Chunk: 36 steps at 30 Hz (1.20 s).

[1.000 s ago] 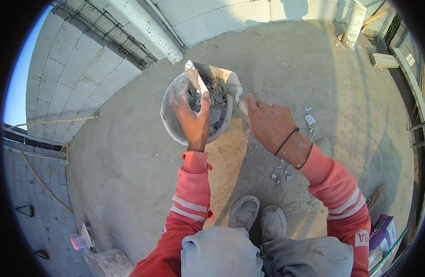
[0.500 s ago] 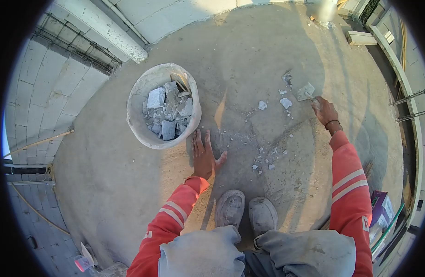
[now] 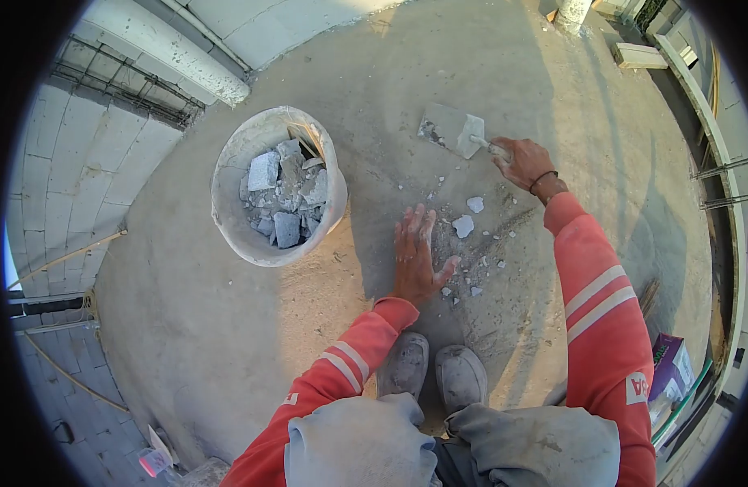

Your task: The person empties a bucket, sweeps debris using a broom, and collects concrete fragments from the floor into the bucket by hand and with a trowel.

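My right hand (image 3: 524, 165) is wrapped round the handle of a trowel (image 3: 453, 130), whose flat blade lies low over the floor with some grey debris on it. My left hand (image 3: 417, 256) is spread, fingers apart, just left of several white chips (image 3: 463, 226); it holds nothing. Whether its palm touches the floor I cannot tell. To the left stands a whitish bucket (image 3: 228, 219) holding broken block pieces (image 3: 264, 171), grey rubble and thin wooden strips.
A white pipe (image 3: 171, 49) leans at the upper left by the block wall (image 3: 81, 162). A purple bag (image 3: 671, 367) lies at the lower right, and a block (image 3: 640, 56) at the upper right. My shoes (image 3: 461, 377) are below the chips.
My left hand has let go of a chunk and moved from the bucket rightward to the chips. The trowel went from the bucket to the right, then back left, now with debris on its blade.
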Available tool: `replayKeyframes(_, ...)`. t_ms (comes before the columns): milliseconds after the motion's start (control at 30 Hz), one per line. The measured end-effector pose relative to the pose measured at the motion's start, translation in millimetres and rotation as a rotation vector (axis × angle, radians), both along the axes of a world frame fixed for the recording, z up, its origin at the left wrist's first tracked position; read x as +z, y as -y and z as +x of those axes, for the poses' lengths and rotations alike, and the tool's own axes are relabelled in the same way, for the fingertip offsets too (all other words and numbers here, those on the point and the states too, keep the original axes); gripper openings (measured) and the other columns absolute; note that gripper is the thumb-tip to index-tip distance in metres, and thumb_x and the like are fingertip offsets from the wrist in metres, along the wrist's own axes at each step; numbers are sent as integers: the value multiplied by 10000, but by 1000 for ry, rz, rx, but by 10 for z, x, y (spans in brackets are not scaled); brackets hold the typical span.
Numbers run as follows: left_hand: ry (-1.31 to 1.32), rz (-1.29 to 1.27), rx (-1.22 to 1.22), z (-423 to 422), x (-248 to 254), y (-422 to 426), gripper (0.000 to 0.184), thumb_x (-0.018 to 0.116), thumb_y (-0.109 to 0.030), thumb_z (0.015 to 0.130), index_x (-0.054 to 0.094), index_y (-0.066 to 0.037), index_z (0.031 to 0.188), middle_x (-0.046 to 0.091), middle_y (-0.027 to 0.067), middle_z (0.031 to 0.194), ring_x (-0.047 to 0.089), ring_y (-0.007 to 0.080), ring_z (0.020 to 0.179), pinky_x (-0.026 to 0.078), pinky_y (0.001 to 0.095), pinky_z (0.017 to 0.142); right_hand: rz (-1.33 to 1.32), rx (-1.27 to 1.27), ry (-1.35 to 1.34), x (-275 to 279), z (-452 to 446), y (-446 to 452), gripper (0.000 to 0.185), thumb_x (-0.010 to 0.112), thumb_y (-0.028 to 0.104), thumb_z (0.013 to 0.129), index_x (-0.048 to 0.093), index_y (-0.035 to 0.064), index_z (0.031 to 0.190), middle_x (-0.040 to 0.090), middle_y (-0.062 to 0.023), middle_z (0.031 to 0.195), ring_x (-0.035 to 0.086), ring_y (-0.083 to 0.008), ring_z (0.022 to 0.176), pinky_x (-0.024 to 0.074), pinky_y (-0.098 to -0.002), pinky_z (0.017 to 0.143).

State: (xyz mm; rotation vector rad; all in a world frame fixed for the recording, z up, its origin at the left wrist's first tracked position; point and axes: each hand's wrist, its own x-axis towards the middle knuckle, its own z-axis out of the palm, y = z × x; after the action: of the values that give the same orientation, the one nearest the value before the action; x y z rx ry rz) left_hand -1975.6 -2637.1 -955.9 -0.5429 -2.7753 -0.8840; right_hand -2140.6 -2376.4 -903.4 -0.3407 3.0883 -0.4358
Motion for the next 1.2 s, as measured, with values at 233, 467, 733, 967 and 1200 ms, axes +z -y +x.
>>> replayKeyframes(233, -15, -101, 212, -134, -99, 528, 938, 673, -455, 803, 238, -4, 1500, 228, 292, 1518, 177, 428, 1445, 135, 555, 1173, 69, 547, 131, 151, 599, 82, 360, 633, 323, 843, 659, 211, 1184, 696, -119, 933, 671, -336, 799, 539, -452, 719)
replayKeyframes(467, 56, -102, -16, -102, -93, -139, 1034, 691, -537, 765, 213, 2, 1506, 227, 289, 1520, 175, 433, 1446, 155, 536, 1177, -62, -209, -63, -28, 1199, -1081, 364, 642, 340, 868, 644, 186, 1198, 704, -139, 972, 669, -352, 865, 533, -444, 726)
replayKeyframes(733, 127, 162, -210, -237, -155, -744, 1028, 719, -493, 762, 219, 20, 1498, 243, 278, 1517, 203, 430, 1436, 175, 533, 1175, 52, -97, 120, 167, 1909, -581, 377, 623, 316, 892, 591, 148, 1228, 686, -191, 894, 651, -404, 787, 527, -463, 701)
replayKeyframes(967, 2, -170, -78, -464, -81, 46, 1012, 721, -493, 743, 241, -38, 1508, 257, 270, 1513, 210, 435, 1431, 175, 543, 1173, -2, -684, -59, -184, 2674, -2166, 375, 584, 280, 944, 523, 31, 1218, 666, -252, 987, 627, -469, 859, 495, -523, 725)
replayKeyframes(1200, 69, -114, -284, -438, -90, -536, 1022, 719, -523, 741, 243, -46, 1509, 254, 266, 1515, 209, 437, 1431, 211, 534, 1163, -68, -645, 77, -367, 2799, -1763, 385, 592, 266, 938, 541, -5, 1207, 647, -295, 859, 627, -484, 825, 495, -527, 711)
